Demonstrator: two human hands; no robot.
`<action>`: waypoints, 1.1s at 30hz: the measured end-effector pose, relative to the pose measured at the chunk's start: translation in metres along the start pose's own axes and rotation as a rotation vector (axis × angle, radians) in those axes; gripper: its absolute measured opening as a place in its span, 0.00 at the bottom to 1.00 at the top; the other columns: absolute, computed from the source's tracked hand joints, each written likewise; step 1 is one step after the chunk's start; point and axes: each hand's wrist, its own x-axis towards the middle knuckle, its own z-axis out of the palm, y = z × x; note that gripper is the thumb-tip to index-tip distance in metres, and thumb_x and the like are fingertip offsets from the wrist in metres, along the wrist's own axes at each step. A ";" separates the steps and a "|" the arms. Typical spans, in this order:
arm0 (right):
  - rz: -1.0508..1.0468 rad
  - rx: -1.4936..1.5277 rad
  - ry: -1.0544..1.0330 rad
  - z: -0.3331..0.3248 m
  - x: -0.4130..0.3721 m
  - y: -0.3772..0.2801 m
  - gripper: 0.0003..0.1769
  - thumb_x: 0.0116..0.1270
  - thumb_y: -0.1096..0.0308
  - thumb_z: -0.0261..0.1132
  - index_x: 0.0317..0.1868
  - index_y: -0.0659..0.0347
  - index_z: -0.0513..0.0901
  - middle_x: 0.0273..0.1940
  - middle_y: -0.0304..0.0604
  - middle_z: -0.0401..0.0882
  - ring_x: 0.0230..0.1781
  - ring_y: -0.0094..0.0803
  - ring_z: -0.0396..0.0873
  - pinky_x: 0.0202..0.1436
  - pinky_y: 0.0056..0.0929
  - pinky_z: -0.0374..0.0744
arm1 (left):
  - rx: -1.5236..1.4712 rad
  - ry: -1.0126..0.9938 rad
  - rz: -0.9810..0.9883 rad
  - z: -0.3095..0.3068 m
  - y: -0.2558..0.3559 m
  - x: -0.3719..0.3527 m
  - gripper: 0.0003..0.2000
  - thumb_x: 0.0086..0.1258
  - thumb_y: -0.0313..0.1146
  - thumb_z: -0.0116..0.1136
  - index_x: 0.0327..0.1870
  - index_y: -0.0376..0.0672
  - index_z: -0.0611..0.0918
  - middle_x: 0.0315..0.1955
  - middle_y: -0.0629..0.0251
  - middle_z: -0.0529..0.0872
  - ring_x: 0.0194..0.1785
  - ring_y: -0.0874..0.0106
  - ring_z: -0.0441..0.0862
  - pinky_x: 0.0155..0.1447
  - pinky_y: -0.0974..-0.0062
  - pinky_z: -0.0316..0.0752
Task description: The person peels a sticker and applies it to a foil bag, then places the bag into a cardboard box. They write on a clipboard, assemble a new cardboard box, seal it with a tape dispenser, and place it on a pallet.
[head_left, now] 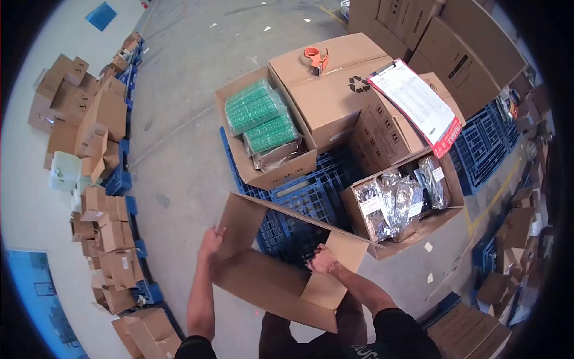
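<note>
A person holds an open carton [257, 276] at a slant in front of the legs, beside a blue pallet [308, 206] on a warehouse floor [179, 149]. The left hand [211, 241] grips an upright side of the carton, its fingers closed on the edge. The right hand [323, 261] lies against the flap [344, 254] at the other end, fingers curled; whether they grip the cardboard, one cannot tell. Beyond the carton, a box [290, 175] holds green bubble-wrapped packs [257, 107], and next to it a large box [335, 90] carries an orange tape dispenser [317, 60]. To the right, a clipboard [412, 99] with a printed sheet and a red end rests tilted on a brown box [382, 131], near an open box [353, 209] of silvery bags [406, 206]. Stacked cartons [116, 227] line the wall at left, while large cardboard panels [460, 66] lean at upper right
</note>
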 end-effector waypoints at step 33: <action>0.434 0.341 0.557 -0.290 0.050 0.293 0.07 0.59 0.71 0.65 0.29 0.66 0.79 0.30 0.50 0.79 0.35 0.48 0.76 0.41 0.40 0.75 | 0.053 0.331 0.617 0.190 0.379 0.321 0.12 0.66 0.37 0.54 0.39 0.35 0.80 0.42 0.52 0.78 0.46 0.55 0.76 0.52 0.60 0.71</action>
